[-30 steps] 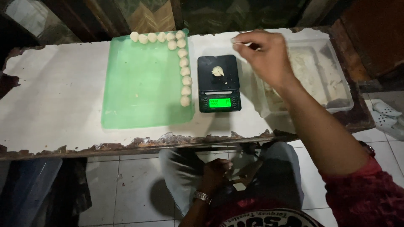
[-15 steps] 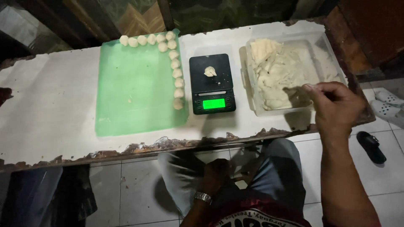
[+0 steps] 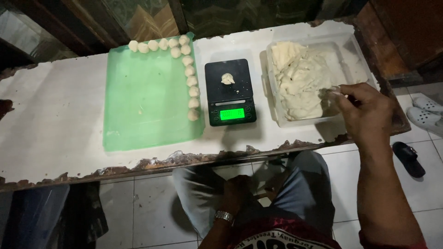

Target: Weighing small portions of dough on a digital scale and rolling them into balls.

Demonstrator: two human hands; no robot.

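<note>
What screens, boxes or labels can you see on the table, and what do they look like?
Scale screen: small glowing green rectangle on the front of the black kitchen scale, mid-table.
Clear plastic tub: rectangular, right of the scale, holding pale dough; the right hand is at its front edge.
Printed shirt: dark red with white lettering, bottom of view.

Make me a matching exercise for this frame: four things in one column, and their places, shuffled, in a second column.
Things:
1. small dough piece
2. row of dough balls
3. big mass of dough
4. left hand

Places:
A. inside the clear plastic tub
B. down in the lap, below the table edge
C. on top of the black scale
D. along the top and right edges of the green tray

Pairs: 1-C, 2-D, 3-A, 4-B
</note>
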